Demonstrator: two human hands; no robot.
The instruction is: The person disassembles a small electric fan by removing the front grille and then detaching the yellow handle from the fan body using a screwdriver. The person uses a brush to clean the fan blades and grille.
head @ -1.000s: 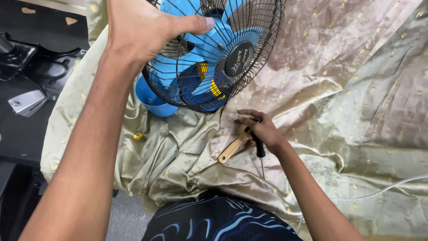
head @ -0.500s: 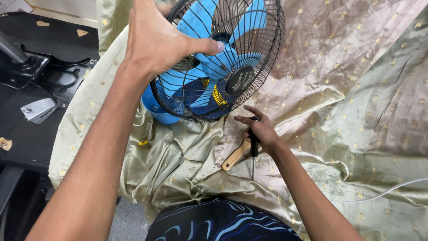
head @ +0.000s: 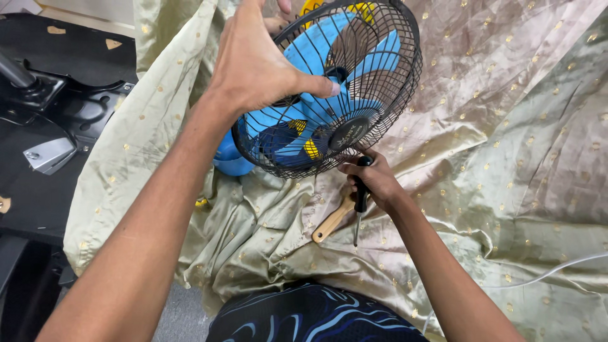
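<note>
Item: table fan, black wire guard, blue blades, upper centre of frame, tilted over gold-dotted cloth.
L hand: closed on guard rim, thumb across wires.
R hand: wrapped round black-handled screwdriver, tip down, just under guard.
Wooden-handled tool: on cloth beside it.
Handling note: prob. best to hold guard steady w/ L hand, keep driver clear of blades.
</note>
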